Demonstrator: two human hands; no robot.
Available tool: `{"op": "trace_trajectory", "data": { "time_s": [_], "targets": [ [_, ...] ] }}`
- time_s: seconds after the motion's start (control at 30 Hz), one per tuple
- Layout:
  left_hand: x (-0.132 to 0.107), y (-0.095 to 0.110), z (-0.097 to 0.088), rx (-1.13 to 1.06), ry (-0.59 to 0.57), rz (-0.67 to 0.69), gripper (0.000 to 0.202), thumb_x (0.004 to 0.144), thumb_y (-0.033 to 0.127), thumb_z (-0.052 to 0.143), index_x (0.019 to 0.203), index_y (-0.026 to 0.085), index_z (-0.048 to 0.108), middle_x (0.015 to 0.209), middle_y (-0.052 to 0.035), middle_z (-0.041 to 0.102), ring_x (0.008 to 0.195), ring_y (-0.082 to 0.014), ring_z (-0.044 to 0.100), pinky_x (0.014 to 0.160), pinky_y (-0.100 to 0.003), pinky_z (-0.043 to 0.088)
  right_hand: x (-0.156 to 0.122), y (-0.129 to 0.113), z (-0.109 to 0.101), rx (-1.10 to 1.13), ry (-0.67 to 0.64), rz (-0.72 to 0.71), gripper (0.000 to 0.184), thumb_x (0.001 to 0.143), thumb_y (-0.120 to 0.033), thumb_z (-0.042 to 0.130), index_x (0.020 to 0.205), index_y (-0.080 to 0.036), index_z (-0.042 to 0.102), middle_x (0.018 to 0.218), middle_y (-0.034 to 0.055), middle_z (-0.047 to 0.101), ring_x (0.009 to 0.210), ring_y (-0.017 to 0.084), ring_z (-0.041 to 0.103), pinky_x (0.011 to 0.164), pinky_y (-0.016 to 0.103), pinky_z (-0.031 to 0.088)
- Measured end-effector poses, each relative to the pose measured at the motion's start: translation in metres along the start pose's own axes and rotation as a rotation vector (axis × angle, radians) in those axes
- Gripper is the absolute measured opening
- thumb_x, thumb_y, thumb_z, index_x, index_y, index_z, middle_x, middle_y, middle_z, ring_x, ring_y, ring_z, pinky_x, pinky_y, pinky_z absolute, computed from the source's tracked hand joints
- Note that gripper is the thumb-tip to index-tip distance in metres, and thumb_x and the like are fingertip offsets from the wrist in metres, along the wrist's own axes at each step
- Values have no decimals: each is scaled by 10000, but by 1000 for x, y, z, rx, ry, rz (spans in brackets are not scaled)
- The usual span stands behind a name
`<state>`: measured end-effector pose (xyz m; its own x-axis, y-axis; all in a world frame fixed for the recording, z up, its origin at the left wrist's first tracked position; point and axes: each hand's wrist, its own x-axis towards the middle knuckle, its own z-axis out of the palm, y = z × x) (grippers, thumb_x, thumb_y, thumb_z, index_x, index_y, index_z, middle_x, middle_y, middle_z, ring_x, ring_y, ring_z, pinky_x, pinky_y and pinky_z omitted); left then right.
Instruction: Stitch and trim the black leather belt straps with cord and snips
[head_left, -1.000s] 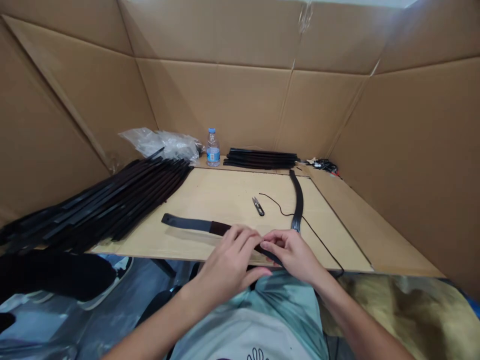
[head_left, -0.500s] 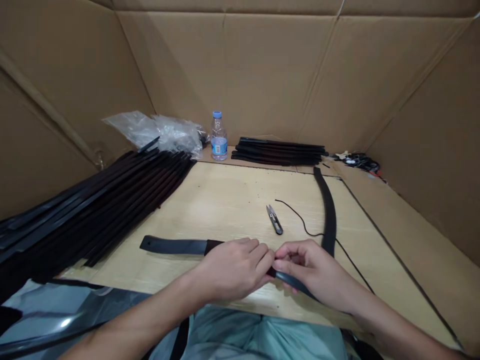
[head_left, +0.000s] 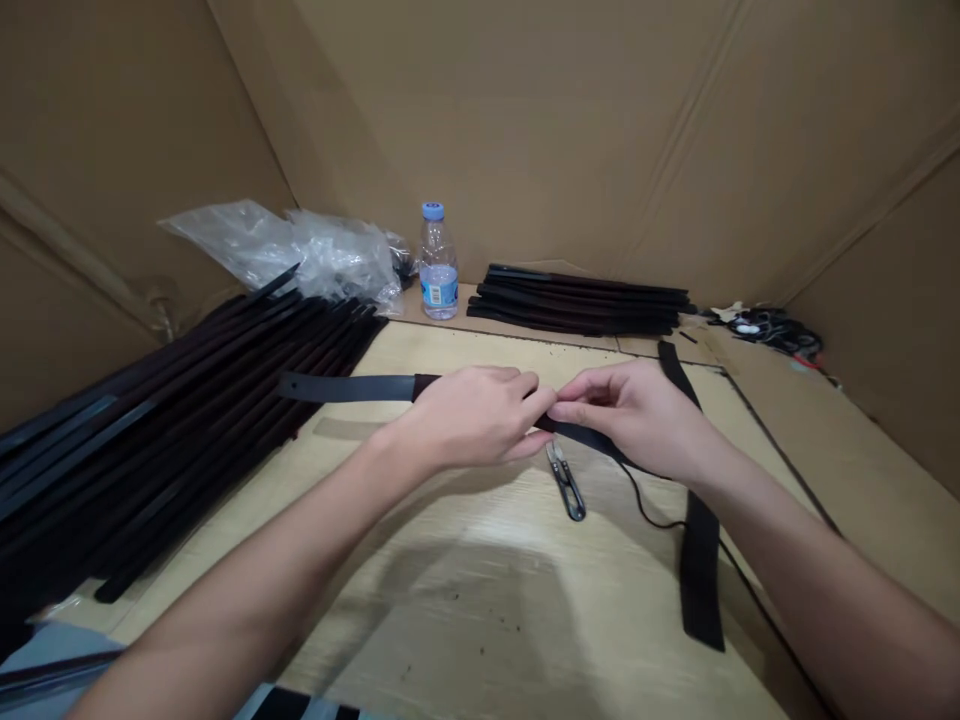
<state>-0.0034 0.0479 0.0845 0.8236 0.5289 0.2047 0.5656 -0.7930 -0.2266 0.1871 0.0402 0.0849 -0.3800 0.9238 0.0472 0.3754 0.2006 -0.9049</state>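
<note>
A flat black strap [head_left: 352,388] with a hole near its left end is held up above the board. My left hand [head_left: 480,415] is closed over its middle, where a dark brown wrapped section begins. My right hand [head_left: 637,415] pinches thumb to forefinger at the strap's right part, touching the left fingertips; what lies in the pinch is mostly hidden. Below the hands lie small thread snips [head_left: 568,485]. A thin black cord [head_left: 649,515] runs from under my right hand across a second black strap [head_left: 701,570] on the board.
A large pile of black strips [head_left: 187,410] fills the left side. Behind it lies a clear plastic bag [head_left: 300,250] beside a water bottle [head_left: 439,270]. A smaller stack of strips [head_left: 577,300] and tangled cords [head_left: 780,330] stand along the back. Cardboard walls [head_left: 480,130] enclose the board [head_left: 480,620].
Both hands have risen away from my body with the held strap, now above the snips. The camera view has shifted, showing more of the near board.
</note>
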Motion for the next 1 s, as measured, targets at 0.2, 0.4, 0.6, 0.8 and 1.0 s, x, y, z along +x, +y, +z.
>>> {"op": "trace_trajectory", "data": {
  "time_s": [0.2,0.4,0.6,0.8,1.0],
  "targets": [
    [-10,-23,21,51,30,-57,360,942,416,344,963,131,563,802,-68,621,741,-203,619,631,-292,462,-3,9,8,-420,392,-245,168,836,-328,627,870,-175,690,848,57,706,774,198,633,667,300,481],
    [-27,-49,29,91,-46,-296,356,938,415,341,906,136,561,724,-42,579,682,-187,605,563,-261,430,-37,33,23,-801,190,-46,197,850,-328,609,711,-205,543,574,-7,584,447,133,523,426,254,335],
    [-37,-52,28,57,41,-445,373,927,447,332,877,156,561,718,-49,572,660,-194,588,573,-280,421,-39,54,33,-805,-26,96,192,707,-208,643,617,-219,474,465,-42,473,359,110,420,381,249,201],
    [-37,-49,33,81,-21,-448,365,923,443,339,868,160,562,694,-39,574,625,-180,584,522,-257,396,-33,47,30,-806,-64,108,171,630,-83,526,546,-209,447,474,-31,480,383,100,396,404,246,239],
    [-33,-41,37,-75,-142,-354,299,925,389,383,880,152,561,734,-42,591,661,-188,600,561,-273,438,-39,22,11,-574,-108,-8,150,882,-209,466,771,-216,566,670,17,616,541,143,567,469,238,398]
  ]
}}
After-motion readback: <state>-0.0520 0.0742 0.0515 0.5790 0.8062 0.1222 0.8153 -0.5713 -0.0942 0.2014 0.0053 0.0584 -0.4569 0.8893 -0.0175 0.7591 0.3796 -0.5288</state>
